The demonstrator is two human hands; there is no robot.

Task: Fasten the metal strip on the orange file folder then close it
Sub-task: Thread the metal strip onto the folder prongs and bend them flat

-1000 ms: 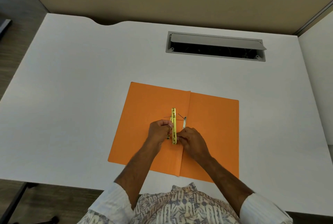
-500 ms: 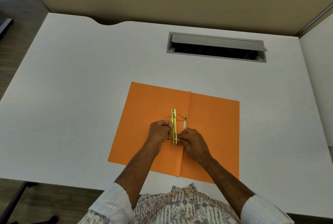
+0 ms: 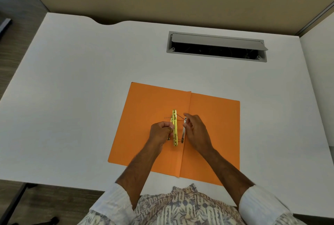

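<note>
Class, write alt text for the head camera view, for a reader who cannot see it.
Two hands work at a gold metal strip near the fold of an open orange folder on a white desk. The left hand pinches the strip; the right hand holds a silver piece beside it.

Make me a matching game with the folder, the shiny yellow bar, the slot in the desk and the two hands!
Things:
1. orange paper file folder
2. yellow metal strip
3. grey rectangular desk slot
4. left hand

Matches:
A. touching the strip's left side
B. lid raised, dark inside
C. lying open and flat
D. lying beside the folder's crease

Pairs: 1-C, 2-D, 3-B, 4-A
</note>
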